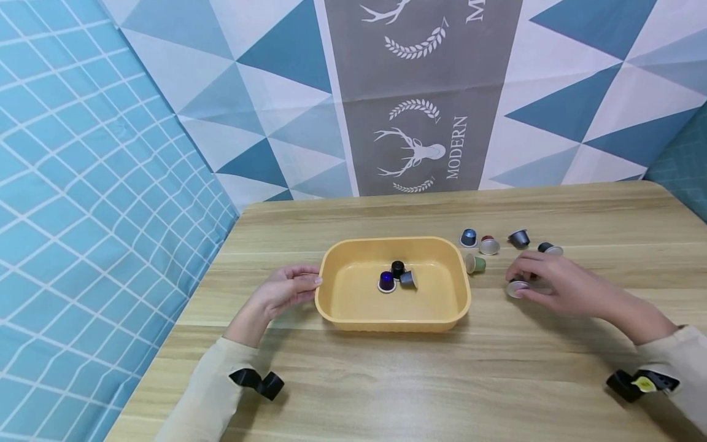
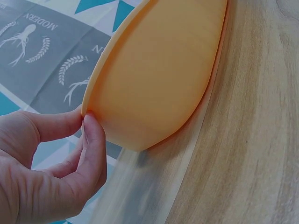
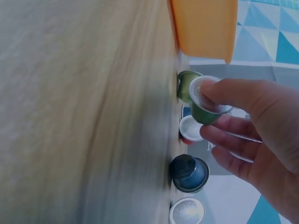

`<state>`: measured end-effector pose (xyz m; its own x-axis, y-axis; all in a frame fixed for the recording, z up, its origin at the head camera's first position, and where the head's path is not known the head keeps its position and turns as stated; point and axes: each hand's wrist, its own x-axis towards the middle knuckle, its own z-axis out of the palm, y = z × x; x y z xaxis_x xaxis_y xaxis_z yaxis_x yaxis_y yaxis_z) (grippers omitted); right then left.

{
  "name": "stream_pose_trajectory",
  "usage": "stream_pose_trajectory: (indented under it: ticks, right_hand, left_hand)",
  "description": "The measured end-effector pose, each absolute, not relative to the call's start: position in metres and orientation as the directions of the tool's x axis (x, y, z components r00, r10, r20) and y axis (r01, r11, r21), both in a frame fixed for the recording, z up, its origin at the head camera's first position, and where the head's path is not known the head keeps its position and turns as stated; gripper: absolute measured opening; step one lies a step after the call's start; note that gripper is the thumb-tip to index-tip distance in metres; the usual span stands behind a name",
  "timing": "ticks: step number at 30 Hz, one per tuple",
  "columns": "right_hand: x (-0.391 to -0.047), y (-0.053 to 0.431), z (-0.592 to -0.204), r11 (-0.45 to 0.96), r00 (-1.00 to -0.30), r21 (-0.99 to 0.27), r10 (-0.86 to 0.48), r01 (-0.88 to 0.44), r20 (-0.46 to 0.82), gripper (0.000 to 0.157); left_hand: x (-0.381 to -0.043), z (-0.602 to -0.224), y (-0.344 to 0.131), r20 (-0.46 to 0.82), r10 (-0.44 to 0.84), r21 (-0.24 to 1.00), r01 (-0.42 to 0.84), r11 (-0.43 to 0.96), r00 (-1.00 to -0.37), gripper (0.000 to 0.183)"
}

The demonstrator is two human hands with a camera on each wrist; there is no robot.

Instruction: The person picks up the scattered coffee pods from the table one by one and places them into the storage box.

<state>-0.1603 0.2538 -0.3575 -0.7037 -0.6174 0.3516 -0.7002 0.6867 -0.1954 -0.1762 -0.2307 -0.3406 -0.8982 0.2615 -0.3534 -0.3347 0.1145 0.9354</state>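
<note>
A yellow plastic bin (image 1: 393,321) stands on the table, its left rim pinched between the thumb and fingers of my left hand (image 1: 284,288). Inside it lie a purple-blue coffee capsule (image 1: 386,281), a black capsule (image 1: 397,268) and a grey capsule (image 1: 408,280). To the right of the bin, my right hand (image 1: 563,285) pinches a green coffee capsule (image 3: 204,113). Its silver lid faces the thumb in the right wrist view. A light green capsule (image 1: 475,264) lies on its side close to the bin's right wall.
Behind the right hand are a blue capsule (image 1: 468,237), a red capsule with a silver lid (image 1: 488,245), a dark grey capsule (image 1: 518,239) and a black one (image 1: 550,248). A patterned cloth (image 1: 298,123) hangs behind the wooden table (image 1: 386,380).
</note>
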Motion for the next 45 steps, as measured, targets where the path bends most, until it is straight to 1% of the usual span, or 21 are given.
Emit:
stream_pose_trajectory:
  ticks: [4, 16, 20, 25, 28, 34, 37, 41, 45]
  right_hand:
    - [-0.162, 0.252, -0.357, 0.673, -0.693, -0.198, -0.628, -0.712, 0.354, 0.029]
    - [-0.164, 0.244, -0.347, 0.669, -0.706, -0.232, -0.644, -0.707, 0.296, 0.025]
    - [-0.164, 0.243, -0.345, 0.651, -0.692, -0.238, -0.661, -0.721, 0.289, 0.025]
    - [-0.162, 0.239, -0.342, 0.635, -0.678, -0.241, -0.667, -0.734, 0.309, 0.026]
    - [-0.162, 0.238, -0.339, 0.643, -0.689, -0.249, -0.660, -0.724, 0.300, 0.026]
    - [-0.161, 0.237, -0.334, 0.665, -0.724, -0.288, -0.654, -0.689, 0.220, 0.025]
    - [-0.163, 0.236, -0.333, 0.664, -0.722, -0.289, -0.663, -0.690, 0.199, 0.024]
    - [-0.168, 0.233, -0.330, 0.649, -0.706, -0.285, -0.678, -0.706, 0.205, 0.023]
    - [-0.171, 0.228, -0.324, 0.662, -0.719, -0.286, -0.665, -0.693, 0.204, 0.024]
  left_hand:
    - [-0.177, -0.341, -0.231, -0.347, 0.270, 0.938, -0.328, 0.116, -0.898, 0.038]
    - [-0.177, -0.343, -0.232, -0.347, 0.260, 0.937, -0.326, 0.122, -0.901, 0.036]
    - [-0.174, -0.344, -0.231, -0.364, 0.245, 0.931, -0.343, 0.125, -0.899, 0.036]
    - [-0.172, -0.344, -0.230, -0.367, 0.243, 0.930, -0.344, 0.130, -0.898, 0.041]
    - [-0.172, -0.344, -0.230, -0.363, 0.235, 0.931, -0.343, 0.125, -0.901, 0.042]
    - [-0.172, -0.343, -0.230, -0.373, 0.231, 0.927, -0.352, 0.131, -0.898, 0.040]
    - [-0.173, -0.343, -0.229, -0.373, 0.228, 0.927, -0.352, 0.131, -0.899, 0.039]
    - [-0.174, -0.343, -0.229, -0.366, 0.237, 0.930, -0.347, 0.116, -0.900, 0.036]
    - [-0.175, -0.343, -0.230, -0.356, 0.247, 0.934, -0.341, 0.103, -0.901, 0.036]
